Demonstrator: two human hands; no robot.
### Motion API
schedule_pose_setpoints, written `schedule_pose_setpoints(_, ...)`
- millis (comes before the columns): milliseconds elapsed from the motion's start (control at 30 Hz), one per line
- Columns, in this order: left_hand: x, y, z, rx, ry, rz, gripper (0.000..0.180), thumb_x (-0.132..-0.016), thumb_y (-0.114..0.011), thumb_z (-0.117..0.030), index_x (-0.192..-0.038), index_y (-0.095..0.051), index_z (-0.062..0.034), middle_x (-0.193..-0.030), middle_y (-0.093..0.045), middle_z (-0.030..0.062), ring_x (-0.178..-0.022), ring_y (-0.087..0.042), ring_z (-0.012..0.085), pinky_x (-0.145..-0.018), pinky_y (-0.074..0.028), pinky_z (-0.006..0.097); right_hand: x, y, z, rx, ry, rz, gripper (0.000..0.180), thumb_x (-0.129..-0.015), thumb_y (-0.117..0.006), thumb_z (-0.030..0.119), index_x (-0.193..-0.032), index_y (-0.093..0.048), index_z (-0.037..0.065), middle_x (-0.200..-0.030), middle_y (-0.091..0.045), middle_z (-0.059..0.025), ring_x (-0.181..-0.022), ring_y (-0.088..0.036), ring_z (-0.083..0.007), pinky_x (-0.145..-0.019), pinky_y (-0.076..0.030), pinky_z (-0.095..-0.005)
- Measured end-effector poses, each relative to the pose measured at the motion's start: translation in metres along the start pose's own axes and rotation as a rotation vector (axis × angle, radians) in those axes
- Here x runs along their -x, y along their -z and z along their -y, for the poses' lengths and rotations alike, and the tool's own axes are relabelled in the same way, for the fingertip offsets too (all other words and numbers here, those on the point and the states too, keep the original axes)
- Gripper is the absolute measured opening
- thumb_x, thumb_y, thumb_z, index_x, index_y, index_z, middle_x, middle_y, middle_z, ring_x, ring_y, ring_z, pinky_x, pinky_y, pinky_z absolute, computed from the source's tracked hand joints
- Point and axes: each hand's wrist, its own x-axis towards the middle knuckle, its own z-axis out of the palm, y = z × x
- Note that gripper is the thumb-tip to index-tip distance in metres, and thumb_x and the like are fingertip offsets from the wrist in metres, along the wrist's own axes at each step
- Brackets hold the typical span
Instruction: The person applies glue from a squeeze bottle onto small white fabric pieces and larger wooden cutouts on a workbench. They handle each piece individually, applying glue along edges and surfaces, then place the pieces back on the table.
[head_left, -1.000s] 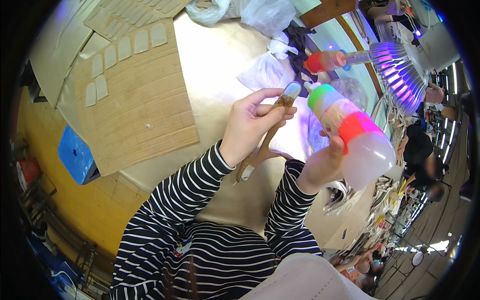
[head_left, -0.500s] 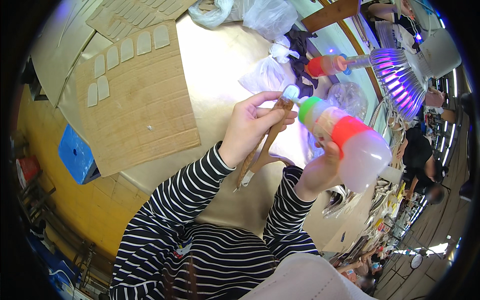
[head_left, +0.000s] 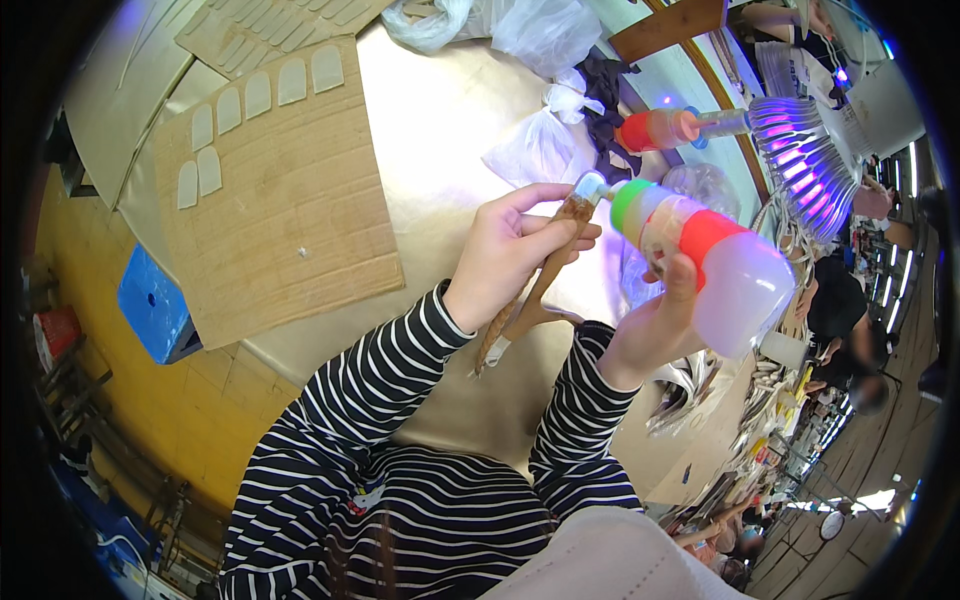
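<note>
Between the thumb and fingers of my left hand (head_left: 500,245) is a brown leather-like strap (head_left: 548,278), its rounded end pointing away from me. A pale, glossy piece or coating (head_left: 588,184) covers that end. Below the hand hang a braided cord (head_left: 497,328) and a wider brown part of the strap. My right hand (head_left: 655,325) is wrapped round a translucent squeeze bottle (head_left: 745,295) with a red band and a green cap. The bottle is tilted, its nozzle at the strap's pale end; whether the two touch I cannot tell.
To the left lies a cardboard sheet (head_left: 290,220) with several pale rounded pieces along its far edge. Plastic bags (head_left: 540,145) sit at the back. A lit finned lamp (head_left: 805,165) and red-banded bottle (head_left: 655,130) are at the right. A blue stool (head_left: 152,305) stands beside the table.
The bottle in my right hand has shifted a little to the right and away from me. The strap's end has moved slightly right. Both hands keep their hold.
</note>
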Motion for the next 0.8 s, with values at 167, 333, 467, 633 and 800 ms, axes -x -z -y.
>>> schedule_pose_setpoints(167,0.001,-0.001,-0.001,-0.016,0.005,-0.012,0.042,-0.089,-0.055,-0.007,-0.127,-0.043,0.0054,-0.099,-0.065,0.0201,-0.092,-0.065,0.0213,-0.078,-0.052,0.026,-0.006,-0.009,0.003,-0.166,-0.008,-0.073,0.047,-0.077,-0.072,0.022,-0.11,-0.051,-0.003,-0.099,-0.058,-0.0089,-0.085,-0.057,-0.0184,-0.072,-0.046,-0.0275)
schedule_pose_setpoints(333,0.002,-0.004,0.001,-0.065,-0.035,-0.031,0.042,-0.089,-0.053,-0.005,-0.128,-0.044,0.0052,-0.093,-0.067,0.0169,-0.091,-0.064,0.0162,-0.077,-0.051,0.024,-0.005,-0.013,0.006,-0.049,0.07,0.002,0.054,-0.073,-0.077,0.021,-0.113,-0.052,-0.004,-0.106,-0.058,-0.0103,-0.094,-0.057,-0.0214,-0.083,-0.046,-0.0317)
schedule_pose_setpoints(467,0.003,-0.005,0.003,-0.119,-0.066,-0.054,0.042,-0.09,-0.054,-0.004,-0.128,-0.043,0.0054,-0.095,-0.067,0.0171,-0.09,-0.065,0.0176,-0.078,-0.052,0.024,-0.01,-0.015,0.007,-0.062,0.008,-0.044,0.045,-0.077,-0.071,0.021,-0.11,-0.052,-0.004,-0.101,-0.059,-0.0108,-0.087,-0.058,-0.0201,-0.074,-0.047,-0.029)
schedule_pose_setpoints(633,0.003,-0.005,0.003,-0.231,-0.077,-0.052,0.04,-0.089,-0.053,-0.002,-0.128,-0.044,0.0057,-0.098,-0.066,0.0164,-0.091,-0.065,0.0163,-0.079,-0.052,0.023,-0.009,-0.018,0.011,0.005,0.044,-0.023,0.046,-0.076,-0.072,0.022,-0.109,-0.052,-0.004,-0.1,-0.059,-0.0112,-0.088,-0.058,-0.0207,-0.076,-0.047,-0.0306)
schedule_pose_setpoints(800,0.004,-0.005,0.002,-0.174,-0.058,-0.065,0.04,-0.089,-0.054,-0.003,-0.128,-0.044,0.0055,-0.098,-0.066,0.0168,-0.092,-0.065,0.0168,-0.08,-0.052,0.024,-0.016,-0.015,0.006,-0.035,0.057,-0.071,0.048,-0.076,-0.072,0.021,-0.111,-0.052,-0.005,-0.103,-0.058,-0.0126,-0.092,-0.058,-0.0219,-0.08,-0.047,-0.031)
